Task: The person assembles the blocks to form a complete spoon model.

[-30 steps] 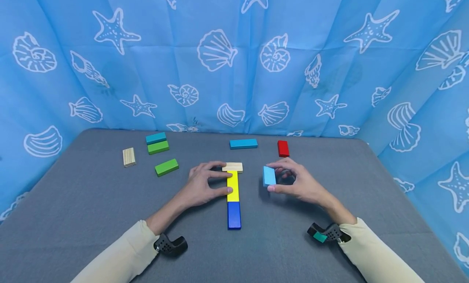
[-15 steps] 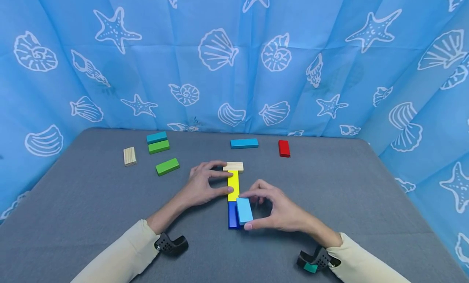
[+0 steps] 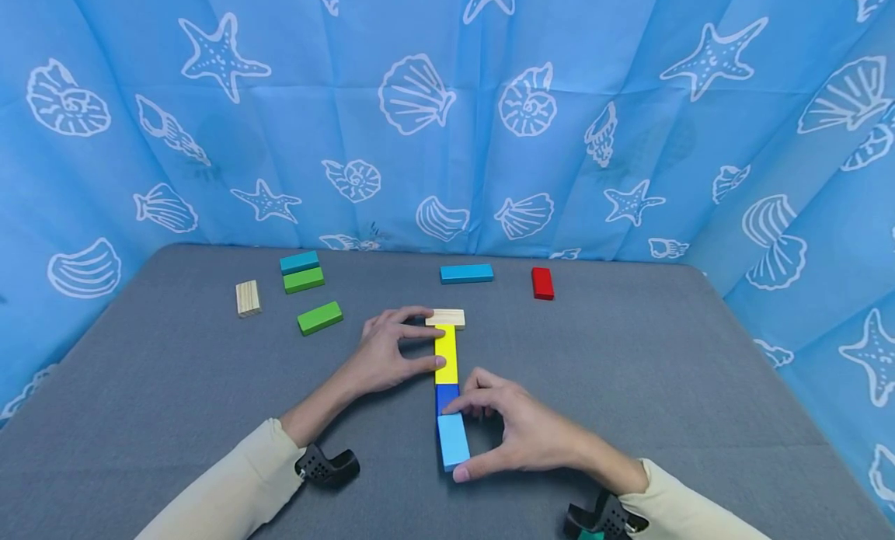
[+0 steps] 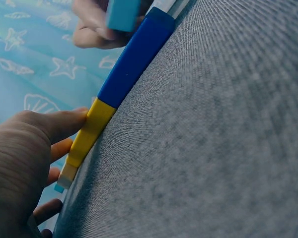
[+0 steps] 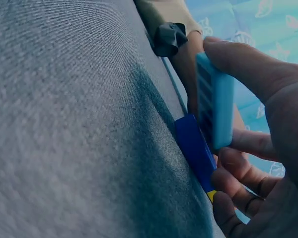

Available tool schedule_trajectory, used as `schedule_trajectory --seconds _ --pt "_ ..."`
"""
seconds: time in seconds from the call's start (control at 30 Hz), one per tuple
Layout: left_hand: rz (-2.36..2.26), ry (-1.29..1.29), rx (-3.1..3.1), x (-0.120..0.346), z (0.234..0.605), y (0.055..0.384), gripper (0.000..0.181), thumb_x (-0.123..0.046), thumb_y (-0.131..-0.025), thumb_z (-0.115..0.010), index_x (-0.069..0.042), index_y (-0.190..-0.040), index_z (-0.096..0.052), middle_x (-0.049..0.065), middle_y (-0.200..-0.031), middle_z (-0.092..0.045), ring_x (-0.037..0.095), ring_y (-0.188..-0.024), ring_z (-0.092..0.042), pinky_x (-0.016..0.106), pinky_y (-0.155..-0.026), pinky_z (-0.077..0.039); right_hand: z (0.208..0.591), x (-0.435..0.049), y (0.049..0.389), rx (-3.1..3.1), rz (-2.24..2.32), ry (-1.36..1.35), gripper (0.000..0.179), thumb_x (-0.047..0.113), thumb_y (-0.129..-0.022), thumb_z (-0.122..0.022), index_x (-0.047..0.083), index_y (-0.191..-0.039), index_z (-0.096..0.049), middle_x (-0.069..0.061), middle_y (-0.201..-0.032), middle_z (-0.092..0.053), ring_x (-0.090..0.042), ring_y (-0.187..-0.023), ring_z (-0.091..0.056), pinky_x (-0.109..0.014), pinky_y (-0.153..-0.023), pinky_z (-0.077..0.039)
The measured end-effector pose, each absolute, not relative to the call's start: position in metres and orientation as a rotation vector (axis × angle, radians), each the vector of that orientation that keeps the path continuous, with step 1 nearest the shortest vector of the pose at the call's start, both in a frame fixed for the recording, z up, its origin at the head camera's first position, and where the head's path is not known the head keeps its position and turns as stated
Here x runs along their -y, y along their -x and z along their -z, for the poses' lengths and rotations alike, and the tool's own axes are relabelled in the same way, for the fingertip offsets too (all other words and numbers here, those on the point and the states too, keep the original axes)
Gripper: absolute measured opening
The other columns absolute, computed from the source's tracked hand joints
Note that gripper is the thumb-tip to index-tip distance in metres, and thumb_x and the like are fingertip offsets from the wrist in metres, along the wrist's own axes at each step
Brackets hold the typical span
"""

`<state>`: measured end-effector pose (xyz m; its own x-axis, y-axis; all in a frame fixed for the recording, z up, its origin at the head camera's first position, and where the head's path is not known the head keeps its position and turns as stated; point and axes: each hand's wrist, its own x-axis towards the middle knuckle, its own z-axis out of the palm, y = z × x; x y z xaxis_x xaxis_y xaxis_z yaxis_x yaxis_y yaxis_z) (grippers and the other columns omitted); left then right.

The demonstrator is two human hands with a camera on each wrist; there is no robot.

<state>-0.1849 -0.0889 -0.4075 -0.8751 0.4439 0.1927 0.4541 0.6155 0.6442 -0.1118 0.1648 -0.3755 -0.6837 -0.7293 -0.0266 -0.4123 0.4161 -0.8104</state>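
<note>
My right hand (image 3: 534,427) pinches a light blue block (image 3: 453,443) by its two ends, thumb at the near end. In the right wrist view the light blue block (image 5: 219,101) is held off the grey cloth, beside the dark blue block (image 5: 194,148). From the head view it covers the near end of that dark blue block (image 3: 447,398). A yellow block (image 3: 445,365) joins the dark blue one end to end, and a plain wooden block (image 3: 450,317) lies crosswise at its far end. My left hand (image 3: 384,353) rests its thumb and extended fingers on the yellow and wooden blocks.
Loose blocks lie farther back on the grey table (image 3: 629,353): a blue one (image 3: 466,273), a red one (image 3: 542,283), a teal one (image 3: 298,262), two green ones (image 3: 319,318) and a wooden one (image 3: 248,298). A blue curtain (image 3: 315,97) hangs behind the table.
My right hand has carried the light blue block left and toward me, from right of the row to over the dark blue block's near end. The left hand stays put.
</note>
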Motion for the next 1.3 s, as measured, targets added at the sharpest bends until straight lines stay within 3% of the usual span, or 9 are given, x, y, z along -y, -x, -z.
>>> schedule_trajectory --seconds 0.4,0.73,1.3 --pt "1.137 0.794 2.797 0.089 0.408 0.185 0.043 -0.042 -0.087 -0.08 -0.025 -0.126 -0.074 0.002 -0.149 -0.051 0.034 -0.139 -0.039 0.064 -0.111 -0.017 0.375 -0.164 0.106 -2.227 1.109 1.025 0.054 0.045 -0.082 -0.084 0.024 -0.129 -0.068 0.0 -0.107 -0.049 -0.015 -0.096 -0.049 -0.028 -0.078 -0.04" --pt "1.13 0.798 2.794 0.089 0.407 0.184 0.044 -0.042 -0.086 -0.08 -0.024 -0.126 -0.074 0.004 -0.149 -0.051 0.035 -0.139 -0.039 0.065 -0.111 -0.018 0.375 -0.158 0.1 -2.333 0.98 1.045 0.063 0.056 -0.078 -0.084 0.027 -0.129 -0.064 0.012 -0.115 -0.049 -0.008 -0.104 -0.054 -0.029 -0.087 -0.047" --pt "1.127 0.777 2.808 0.088 0.406 0.183 0.044 -0.043 -0.086 -0.08 -0.025 -0.126 -0.074 0.003 -0.149 -0.051 0.035 -0.139 -0.039 0.064 -0.11 -0.018 0.377 -0.153 0.096 -2.515 0.786 1.207 0.065 0.064 -0.076 -0.08 0.028 -0.125 -0.061 0.015 -0.116 -0.049 -0.006 -0.103 -0.048 -0.031 -0.087 -0.045"
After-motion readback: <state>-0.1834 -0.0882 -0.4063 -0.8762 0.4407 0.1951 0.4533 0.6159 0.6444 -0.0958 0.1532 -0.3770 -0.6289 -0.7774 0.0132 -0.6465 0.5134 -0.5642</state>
